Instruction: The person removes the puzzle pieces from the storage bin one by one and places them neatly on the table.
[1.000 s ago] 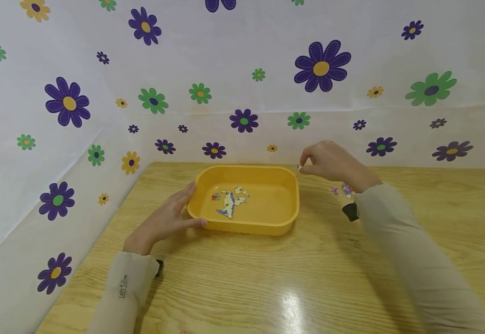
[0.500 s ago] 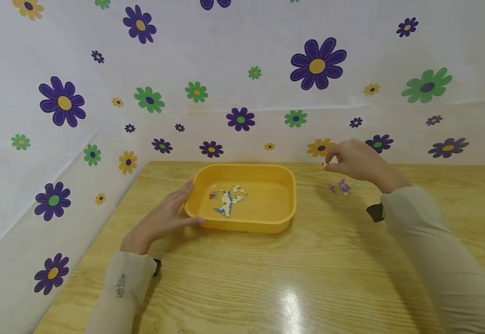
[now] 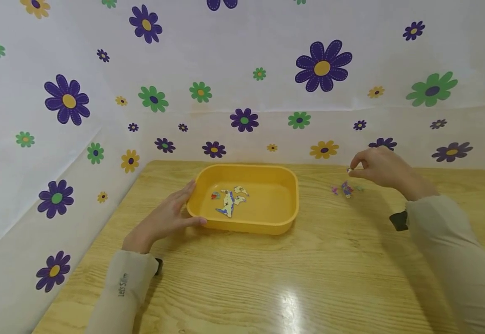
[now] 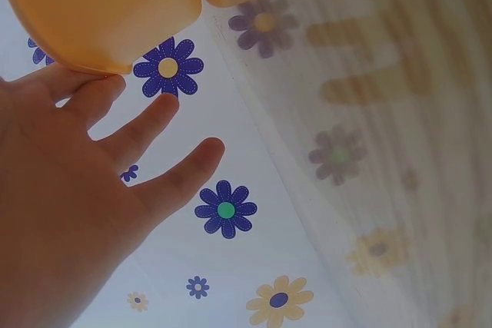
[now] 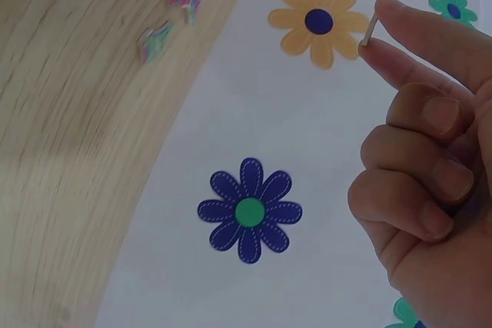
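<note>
My left hand (image 3: 163, 223) rests on the left end of a yellow plastic tray (image 3: 246, 227), thumb along the front rim and fairly straight fingers along the side. Inside the tray lie several flat, irregular puzzle pieces (image 3: 227, 204), mostly cream and blue, one of them red and green. Over the back right of the table, my right hand (image 3: 382, 169) pinches a small thin puzzle piece (image 5: 370, 30) between thumb and index finger; the right wrist view shows it edge-on and its other fingers curled in. Just below that hand sits a small group of colourful pieces (image 3: 346, 189).
The wooden table (image 3: 242, 278) ends at a white flower-printed sheet (image 3: 267, 93) behind and to the left. A pink piece (image 3: 335, 189) and a pale green piece (image 5: 154, 41) lie beside the colourful group. Dark bands show at both cuffs.
My right hand has moved right, from the tray's back right corner to above the colourful pieces, still pinching the small piece. My left hand and the tray stay in place.
</note>
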The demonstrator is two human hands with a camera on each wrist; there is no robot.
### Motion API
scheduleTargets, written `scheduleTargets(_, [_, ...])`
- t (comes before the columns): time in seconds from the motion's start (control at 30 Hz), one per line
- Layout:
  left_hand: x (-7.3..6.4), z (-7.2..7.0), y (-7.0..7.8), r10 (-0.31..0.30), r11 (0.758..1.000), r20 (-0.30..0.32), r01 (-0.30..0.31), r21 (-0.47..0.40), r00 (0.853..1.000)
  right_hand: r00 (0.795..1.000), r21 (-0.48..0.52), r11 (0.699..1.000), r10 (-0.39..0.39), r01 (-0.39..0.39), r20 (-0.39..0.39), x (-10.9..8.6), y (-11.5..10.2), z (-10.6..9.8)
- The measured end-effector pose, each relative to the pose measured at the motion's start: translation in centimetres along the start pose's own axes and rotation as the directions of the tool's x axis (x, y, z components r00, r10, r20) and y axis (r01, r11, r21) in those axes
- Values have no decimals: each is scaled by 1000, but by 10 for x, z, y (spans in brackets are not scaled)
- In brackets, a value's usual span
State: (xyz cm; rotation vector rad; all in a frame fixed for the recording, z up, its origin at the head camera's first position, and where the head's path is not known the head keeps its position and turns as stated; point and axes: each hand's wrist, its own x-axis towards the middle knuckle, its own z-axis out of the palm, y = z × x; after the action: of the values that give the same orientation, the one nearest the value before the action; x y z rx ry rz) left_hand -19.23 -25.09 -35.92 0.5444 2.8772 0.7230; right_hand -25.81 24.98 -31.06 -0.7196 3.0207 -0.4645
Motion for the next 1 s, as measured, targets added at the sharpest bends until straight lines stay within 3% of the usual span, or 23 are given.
scheduleTargets(0.47, [0, 1, 0, -6, 1000, 4, 7, -19, 1000, 997, -31, 998, 58, -57, 46, -13, 30, 7])
scheduleTargets(1.0, [0, 1, -3, -9, 999, 7, 9, -37, 1000, 992, -47, 996, 74, -69, 105, -21, 56, 17])
